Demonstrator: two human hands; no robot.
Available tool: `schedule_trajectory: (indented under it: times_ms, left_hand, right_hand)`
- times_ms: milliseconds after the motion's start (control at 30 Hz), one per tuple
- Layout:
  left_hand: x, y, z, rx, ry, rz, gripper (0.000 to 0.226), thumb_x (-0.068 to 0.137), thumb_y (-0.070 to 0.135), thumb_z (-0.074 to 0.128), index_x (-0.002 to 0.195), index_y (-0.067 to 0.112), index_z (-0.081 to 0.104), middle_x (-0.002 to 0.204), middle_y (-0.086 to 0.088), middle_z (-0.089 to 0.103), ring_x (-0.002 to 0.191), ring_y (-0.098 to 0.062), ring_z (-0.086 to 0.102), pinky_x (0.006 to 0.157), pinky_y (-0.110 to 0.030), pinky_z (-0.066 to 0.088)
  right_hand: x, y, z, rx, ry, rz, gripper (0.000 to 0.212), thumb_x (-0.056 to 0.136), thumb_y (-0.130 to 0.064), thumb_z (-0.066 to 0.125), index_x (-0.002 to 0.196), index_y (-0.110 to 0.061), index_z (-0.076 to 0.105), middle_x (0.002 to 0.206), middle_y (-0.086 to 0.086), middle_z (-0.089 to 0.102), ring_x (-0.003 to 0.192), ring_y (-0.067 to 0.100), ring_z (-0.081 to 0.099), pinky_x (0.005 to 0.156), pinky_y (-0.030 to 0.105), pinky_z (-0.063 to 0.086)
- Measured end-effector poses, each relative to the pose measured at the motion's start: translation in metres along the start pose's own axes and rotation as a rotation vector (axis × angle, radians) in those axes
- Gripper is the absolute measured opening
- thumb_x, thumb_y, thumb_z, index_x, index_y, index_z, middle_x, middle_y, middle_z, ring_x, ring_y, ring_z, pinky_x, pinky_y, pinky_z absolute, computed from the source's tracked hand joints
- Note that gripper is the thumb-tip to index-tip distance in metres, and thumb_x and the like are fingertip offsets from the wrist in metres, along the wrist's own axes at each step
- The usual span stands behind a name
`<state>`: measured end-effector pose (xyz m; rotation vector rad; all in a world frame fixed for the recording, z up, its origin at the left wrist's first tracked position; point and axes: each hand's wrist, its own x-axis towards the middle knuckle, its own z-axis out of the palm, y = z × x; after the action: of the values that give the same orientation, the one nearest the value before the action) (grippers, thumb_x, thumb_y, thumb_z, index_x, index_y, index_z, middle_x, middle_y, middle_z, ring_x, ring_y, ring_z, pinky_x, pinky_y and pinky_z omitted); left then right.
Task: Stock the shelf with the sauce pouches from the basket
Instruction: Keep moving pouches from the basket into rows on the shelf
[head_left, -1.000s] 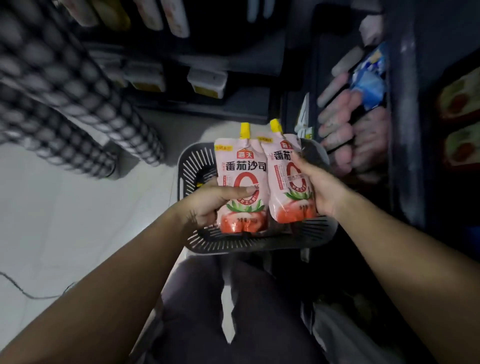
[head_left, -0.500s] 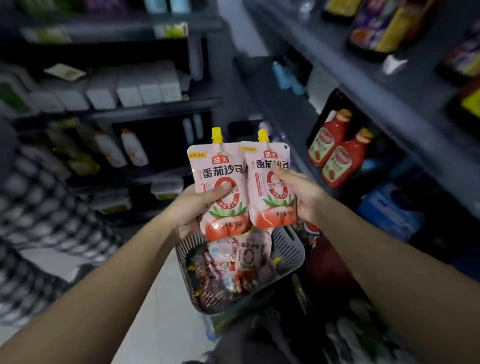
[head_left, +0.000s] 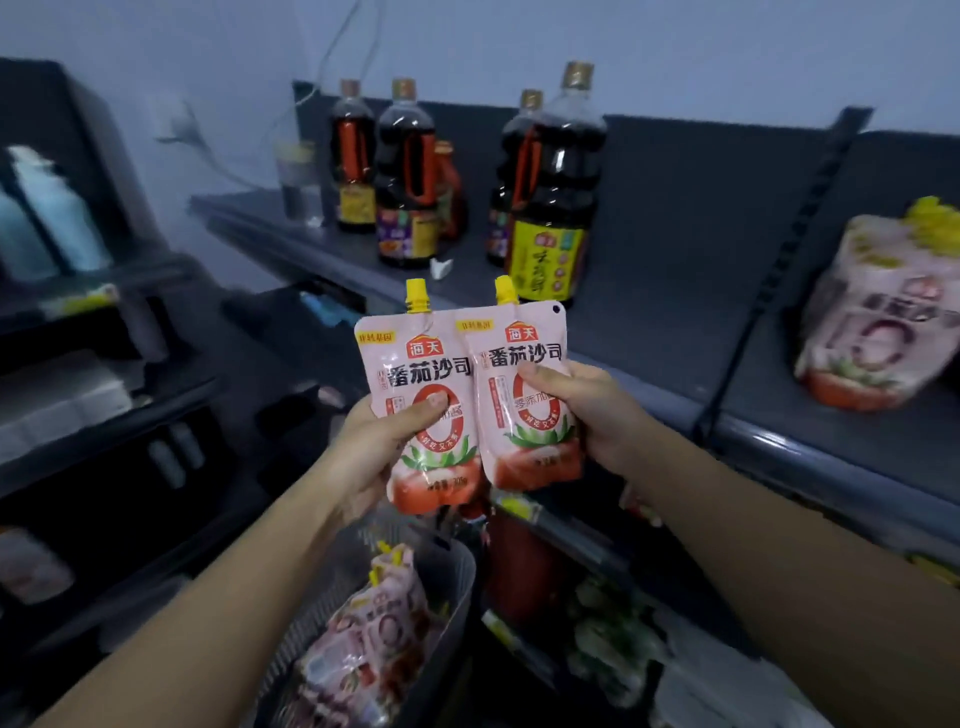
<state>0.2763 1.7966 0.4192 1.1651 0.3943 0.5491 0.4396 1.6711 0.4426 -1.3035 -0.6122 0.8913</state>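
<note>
Two pink, yellow-spouted plastic sauce pouches (head_left: 511, 395), upright, edges overlapping. Left hand (head_left: 374, 452) grips the left pouch (head_left: 410, 364); right hand (head_left: 597, 410) grips the right pouch (head_left: 524, 338).

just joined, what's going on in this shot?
A person is stocking a shelf. The left hand grips one tomato sauce pouch, the right hand a second pouch, both upright and side by side in front of the shelf. The basket below holds more pouches. A stack of pouches already sits on the shelf, right of the dark sauce bottles.
</note>
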Motion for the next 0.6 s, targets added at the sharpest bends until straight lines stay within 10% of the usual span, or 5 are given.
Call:
schedule_trajectory:
  times_ms: [600]
  left_hand:
    - [0.026, -0.029, 0.304, 0.068, -0.500, 0.036, 0.031, 0.067, 0.005, 0.072, 0.097, 0.011, 0.068, 0.096, -0.011, 0.075, 0.088, -0.026, 0.072, 0.074, -0.036, 0.058]
  right_hand:
    - [-0.198, -0.091, -0.217, -0.031, 0.612, -0.382, 0.026, 0.070, -0.015, 0.071, 0.095, -0.010, 0.068, 0.096, 0.012, 0.074, 0.085, 0.025, 0.072, 0.076, 0.037, 0.058]
